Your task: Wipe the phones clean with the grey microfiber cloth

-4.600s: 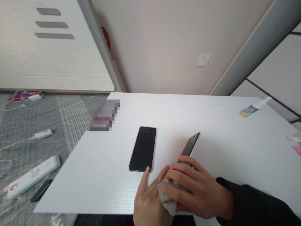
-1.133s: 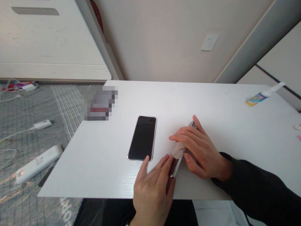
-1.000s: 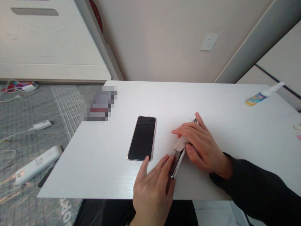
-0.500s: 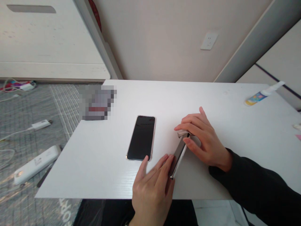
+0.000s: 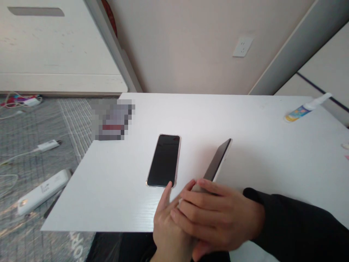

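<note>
A dark phone stands tilted on its long edge on the white table. Its near end is covered by both my hands. My left hand props that end from the left, fingers up against it. My right hand lies across the left hand and the phone's near end, with a pale scrap of cloth just showing under its fingertips. A second phone in a clear case lies flat, screen up, to the left of my hands.
A small spray bottle lies at the table's far right. A blurred patch covers the table's left corner. On the floor to the left are a white power bank, a charger and cables.
My right hand slid with the cloth up the tilted phone to its far end, then came back to the near end over my left hand. The flat phone has not moved.
</note>
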A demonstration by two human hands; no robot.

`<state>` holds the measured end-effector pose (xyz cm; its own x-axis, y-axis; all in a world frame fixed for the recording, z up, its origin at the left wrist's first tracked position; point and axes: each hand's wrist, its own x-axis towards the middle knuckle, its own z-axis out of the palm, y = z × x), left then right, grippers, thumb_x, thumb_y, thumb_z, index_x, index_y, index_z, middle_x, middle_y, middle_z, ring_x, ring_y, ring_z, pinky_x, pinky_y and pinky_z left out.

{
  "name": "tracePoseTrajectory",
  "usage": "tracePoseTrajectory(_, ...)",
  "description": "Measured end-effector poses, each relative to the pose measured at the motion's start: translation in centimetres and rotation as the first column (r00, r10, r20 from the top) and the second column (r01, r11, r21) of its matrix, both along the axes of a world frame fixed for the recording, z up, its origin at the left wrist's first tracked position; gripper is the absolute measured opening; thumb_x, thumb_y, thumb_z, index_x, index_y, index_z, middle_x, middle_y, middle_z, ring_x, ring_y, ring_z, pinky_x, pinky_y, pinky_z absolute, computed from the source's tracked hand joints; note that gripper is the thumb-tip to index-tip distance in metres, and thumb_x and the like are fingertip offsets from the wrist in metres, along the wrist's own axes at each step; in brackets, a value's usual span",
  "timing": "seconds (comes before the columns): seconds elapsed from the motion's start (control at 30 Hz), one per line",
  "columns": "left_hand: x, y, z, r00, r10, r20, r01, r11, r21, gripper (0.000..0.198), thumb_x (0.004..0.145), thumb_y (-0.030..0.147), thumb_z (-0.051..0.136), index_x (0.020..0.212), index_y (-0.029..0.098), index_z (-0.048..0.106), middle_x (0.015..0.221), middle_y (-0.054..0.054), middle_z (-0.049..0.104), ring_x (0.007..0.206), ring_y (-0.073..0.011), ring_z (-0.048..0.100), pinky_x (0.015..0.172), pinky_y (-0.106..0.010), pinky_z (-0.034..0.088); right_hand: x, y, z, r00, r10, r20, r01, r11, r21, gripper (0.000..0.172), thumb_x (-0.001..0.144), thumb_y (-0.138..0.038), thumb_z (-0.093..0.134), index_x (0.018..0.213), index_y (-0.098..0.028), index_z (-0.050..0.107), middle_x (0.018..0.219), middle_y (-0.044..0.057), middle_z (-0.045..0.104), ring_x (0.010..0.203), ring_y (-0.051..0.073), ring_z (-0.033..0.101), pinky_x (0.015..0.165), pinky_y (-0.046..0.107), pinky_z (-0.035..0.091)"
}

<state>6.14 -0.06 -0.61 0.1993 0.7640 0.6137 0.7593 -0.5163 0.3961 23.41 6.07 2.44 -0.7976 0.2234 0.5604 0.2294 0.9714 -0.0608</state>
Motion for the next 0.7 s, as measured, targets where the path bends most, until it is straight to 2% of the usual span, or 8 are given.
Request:
tracePoseTrajectory(0.03,-0.1,0.0,0.0,1.0,-0.002,-0.005,0.002,1.0,-0.002,0.027,0.106,0.018,0.044,0.108,0.018,0.071,0.101,-0.002,0.083,0.095,-0.0127,0.079,0.128,-0.029,0.024,0.4,0.5,-0.2,1.0,0.001,0.014,-0.002,0.999,0.047,0.055,0.112,-0.049,0.027,0.126,-0.016,0.069,0.115,0.006,0.07,0.119,0.022,0.06,0.132,0.043,0.018)
tracePoseTrajectory(0.1,-0.2,0.0,-0.1,1.0,-0.008,-0.015,0.007,0.998,-0.055,0.021,0.1,0.013,0.053,0.112,0.015,0.071,0.106,-0.004,0.082,0.097,-0.0137,0.079,0.128,-0.03,0.025,2.1,2.4,-0.6,0.992,-0.117,0.036,0.115,0.992,0.05,0.054,0.111,-0.053,0.029,0.128,-0.018,0.066,0.114,0.008,0.069,0.115,0.023,0.061,0.13,0.045,0.02)
tracePoseTrajectory(0.17,-0.2,-0.1,-0.2,0.999,-0.024,-0.029,0.021,0.994,-0.108,0.028,0.096,0.008,0.058,0.121,0.013,0.069,0.116,-0.006,0.08,0.102,-0.0137,0.078,0.129,-0.031,0.023,4.3,4.7,-0.9,0.967,-0.253,0.041,0.252,0.968,0.02,0.058,0.109,-0.058,0.028,0.125,-0.015,0.064,0.113,0.011,0.067,0.113,0.025,0.06,0.13,0.05,0.018)
tracePoseTrajectory(0.27,-0.3,-0.1,-0.3,0.998,-0.034,-0.056,0.027,0.994,-0.109,0.035,0.096,0.007,0.056,0.129,0.013,0.066,0.122,-0.006,0.079,0.105,-0.0132,0.077,0.131,-0.032,0.015,6.1,6.5,-1.3,0.948,-0.319,0.017,0.319,0.948,-0.003,0.059,0.109,-0.06,0.027,0.119,-0.013,0.061,0.112,0.013,0.064,0.11,0.026,0.059,0.128,0.053,0.02)
tracePoseTrajectory(0.4,-0.4,-0.3,0.5,0.998,-0.05,0.035,0.052,0.996,-0.067,0.023,0.097,0.01,0.06,0.117,0.013,0.071,0.115,-0.006,0.081,0.1,-0.0125,0.078,0.132,-0.034,0.013,4.6,5.4,-1.4,0.968,-0.25,-0.033,0.248,0.967,-0.053,0.05,0.11,-0.055,0.026,0.114,-0.016,0.057,0.108,0.011,0.061,0.104,0.025,0.057,0.124,0.055,0.026)
tracePoseTrajectory(0.5,-0.6,-0.2,2.2,0.984,-0.096,0.152,0.1,0.995,-0.016,0.021,0.094,0.006,0.063,0.112,0.013,0.07,0.108,-0.006,0.082,0.103,-0.0128,0.078,0.129,-0.033,0.029,1.9,3.4,-1.1,0.948,-0.215,-0.234,0.174,0.967,-0.185,0.046,0.11,-0.055,0.031,0.122,-0.017,0.054,0.111,0.01,0.059,0.105,0.024,0.056,0.117,0.052,0.035)
tracePoseTrajectory(0.6,-0.5,0.4,4.1,0.968,-0.109,0.228,0.097,0.993,0.066,0.032,0.093,0.004,0.063,0.123,0.014,0.068,0.116,-0.006,0.08,0.113,-0.0138,0.075,0.118,-0.026,0.045,-0.7,1.4,-1.0,0.797,-0.352,-0.49,0.083,0.869,-0.488,0.039,0.108,-0.054,0.04,0.126,-0.023,0.053,0.113,0.009,0.055,0.105,0.024,0.055,0.097,0.043,0.047)
tracePoseTrajectory(0.7,0.0,1.0,5.2,0.941,-0.122,0.316,0.104,0.992,0.072,0.039,0.093,0.006,0.064,0.13,0.017,0.068,0.125,-0.005,0.078,0.113,-0.0138,0.075,0.108,-0.019,0.052,-2.7,-0.1,-1.0,0.664,-0.494,-0.562,0.013,0.759,-0.652,0.029,0.111,-0.044,0.033,0.127,-0.028,0.051,0.106,0.006,0.054,0.091,0.02,0.056,0.079,0.033,0.052)
